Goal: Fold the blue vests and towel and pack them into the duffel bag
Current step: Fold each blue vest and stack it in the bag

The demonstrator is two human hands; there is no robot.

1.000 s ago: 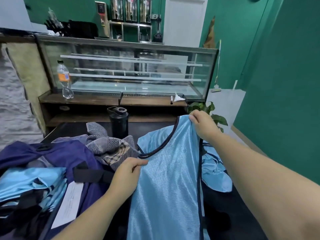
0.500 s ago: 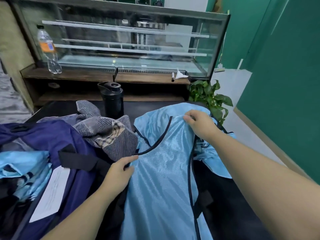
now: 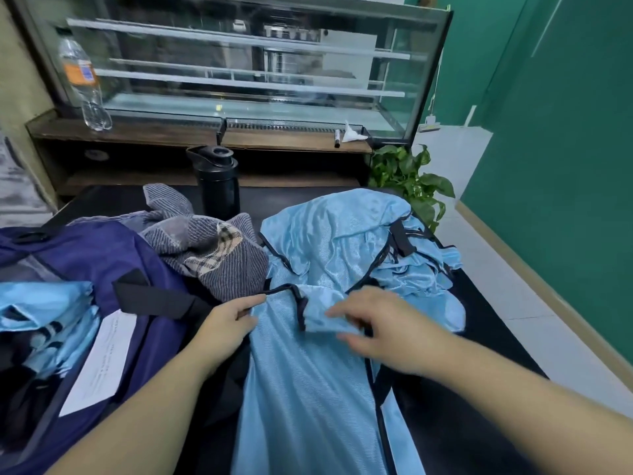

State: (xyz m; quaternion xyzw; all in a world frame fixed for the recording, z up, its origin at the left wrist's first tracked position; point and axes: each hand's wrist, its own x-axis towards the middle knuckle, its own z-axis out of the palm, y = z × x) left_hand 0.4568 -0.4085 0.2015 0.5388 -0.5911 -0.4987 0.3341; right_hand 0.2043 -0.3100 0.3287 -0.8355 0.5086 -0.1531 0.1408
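A light blue vest (image 3: pixel 308 389) with dark trim lies lengthwise on the black table (image 3: pixel 462 423) in front of me. My left hand (image 3: pixel 226 323) pinches its dark-trimmed neckline at the left shoulder. My right hand (image 3: pixel 387 334), blurred, holds the other shoulder strap folded over toward the left hand. More blue vests (image 3: pixel 342 234) lie crumpled behind it. A grey striped towel (image 3: pixel 212 255) is bunched between them and the open navy duffel bag (image 3: pixel 96 255) at the left, which has blue vests (image 3: pixel 41 303) inside.
A black bottle (image 3: pixel 217 180) stands behind the towel. A white paper (image 3: pixel 102 358) lies on the bag's edge. Beyond the table is a glass display case (image 3: pixel 239 80) with a clear water bottle (image 3: pixel 82 84) on its ledge. A potted plant (image 3: pixel 411 180) sits at the table's far right corner.
My right hand brought the vest's right shoulder down and leftward, close to my left hand. The vest went from held up to lying on the table, and the camera tilted down.
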